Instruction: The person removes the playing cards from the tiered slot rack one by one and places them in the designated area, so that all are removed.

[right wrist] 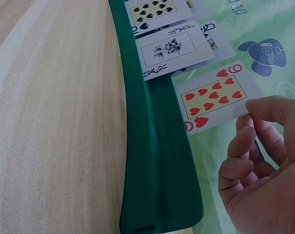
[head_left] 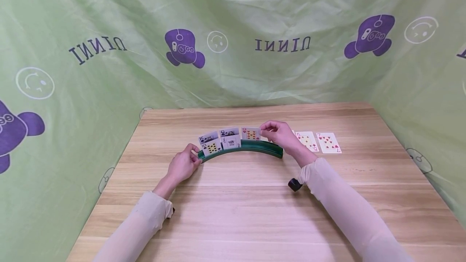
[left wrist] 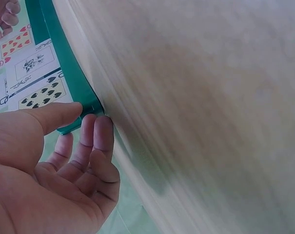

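A curved green card holder [head_left: 260, 147] stands on the table. My left hand [head_left: 183, 164] grips its left end, thumb on one side and fingertips on the other in the left wrist view. At the holder's back row, my right hand [right wrist: 264, 161] pinches the edge of a nine of hearts [right wrist: 213, 97], whose lower edge meets the holder. To the left, a king [head_left: 206, 137] and a queen [head_left: 229, 132] stand in the back row. In front of them are a ten of spades [head_left: 212, 148] and a joker [right wrist: 174, 50], partly covering them.
Right of the holder, a five of diamonds [head_left: 308, 140] and a seven of hearts [head_left: 329, 142] lie face up on the wooden table [head_left: 240, 209]. Part of another card shows beside my right hand. Green printed cloth [head_left: 233, 80] hangs behind and at both sides.
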The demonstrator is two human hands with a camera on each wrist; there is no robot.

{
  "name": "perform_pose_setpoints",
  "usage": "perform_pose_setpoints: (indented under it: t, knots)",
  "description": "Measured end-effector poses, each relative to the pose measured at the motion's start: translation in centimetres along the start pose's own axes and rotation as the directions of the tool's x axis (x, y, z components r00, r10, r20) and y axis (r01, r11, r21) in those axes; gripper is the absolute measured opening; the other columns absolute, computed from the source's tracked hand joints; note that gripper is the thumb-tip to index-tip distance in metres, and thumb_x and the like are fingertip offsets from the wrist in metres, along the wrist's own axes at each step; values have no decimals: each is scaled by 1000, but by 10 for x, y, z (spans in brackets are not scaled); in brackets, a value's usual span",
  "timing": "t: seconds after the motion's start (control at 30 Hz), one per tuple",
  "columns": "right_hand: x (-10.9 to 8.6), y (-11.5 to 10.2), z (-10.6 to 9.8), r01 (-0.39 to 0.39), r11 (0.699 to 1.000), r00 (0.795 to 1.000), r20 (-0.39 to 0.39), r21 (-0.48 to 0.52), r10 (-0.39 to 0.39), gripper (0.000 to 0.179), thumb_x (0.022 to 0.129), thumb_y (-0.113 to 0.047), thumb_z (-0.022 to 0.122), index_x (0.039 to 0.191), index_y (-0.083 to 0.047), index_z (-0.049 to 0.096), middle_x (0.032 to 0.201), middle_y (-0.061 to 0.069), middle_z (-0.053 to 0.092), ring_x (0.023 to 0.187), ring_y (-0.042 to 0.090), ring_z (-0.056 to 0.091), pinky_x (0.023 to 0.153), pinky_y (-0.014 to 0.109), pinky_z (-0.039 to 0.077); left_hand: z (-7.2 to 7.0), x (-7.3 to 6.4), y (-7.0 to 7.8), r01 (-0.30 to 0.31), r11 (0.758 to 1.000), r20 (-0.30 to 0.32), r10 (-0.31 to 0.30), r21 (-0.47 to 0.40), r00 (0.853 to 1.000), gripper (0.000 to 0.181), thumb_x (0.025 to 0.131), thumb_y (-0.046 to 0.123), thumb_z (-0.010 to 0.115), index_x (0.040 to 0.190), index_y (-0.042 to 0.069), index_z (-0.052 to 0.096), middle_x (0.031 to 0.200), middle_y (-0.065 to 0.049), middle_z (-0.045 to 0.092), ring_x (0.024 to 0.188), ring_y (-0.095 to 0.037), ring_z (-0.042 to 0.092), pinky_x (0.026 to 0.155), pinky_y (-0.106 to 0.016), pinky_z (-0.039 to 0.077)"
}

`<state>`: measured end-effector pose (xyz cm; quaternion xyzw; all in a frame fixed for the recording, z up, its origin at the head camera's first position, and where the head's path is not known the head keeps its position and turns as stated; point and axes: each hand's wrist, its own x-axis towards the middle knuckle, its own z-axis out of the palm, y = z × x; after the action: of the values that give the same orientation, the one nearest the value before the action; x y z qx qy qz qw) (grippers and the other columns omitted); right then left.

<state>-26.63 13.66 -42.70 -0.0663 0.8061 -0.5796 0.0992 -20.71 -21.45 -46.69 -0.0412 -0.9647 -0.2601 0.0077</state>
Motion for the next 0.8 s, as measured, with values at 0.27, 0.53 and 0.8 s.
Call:
perform_pose_setpoints:
  t: [0.27, 0.53, 0.8]
  knots:
    - [1, 1, -1, 6, 1000, 1000, -9, 2, -6, 20, 95, -19, 67, 110, -6, 67, 101, 6, 64, 74, 17, 52, 63, 25, 42, 0, 0, 0, 0, 1000, 3, 0, -2, 1000, 31, 87, 16, 74, 111, 12, 55, 91, -4, 76, 78, -18, 67, 74, -37, 49]
    - [1, -1, -8, 5, 1000, 1000, -27, -4, -5, 23, 96, -22, 65, 112, -6, 66, 101, 8, 62, 75, 18, 50, 61, 23, 39, 0, 0, -1, -4, 1000, 2, 4, -5, 1000, 30, 87, 17, 74, 111, 12, 55, 90, -4, 76, 77, -18, 66, 72, -36, 48]
    - [0, -3, -16, -4, 1000, 999, -36, 4, 4, 25, 96, -22, 65, 113, -4, 64, 83, 2, 55, 70, 14, 49, 59, 25, 41, -1, 1, -1, -1, 1000, 5, 1, -6, 1000, 30, 87, 17, 74, 111, 12, 55, 90, -4, 76, 78, -18, 67, 73, -36, 48]
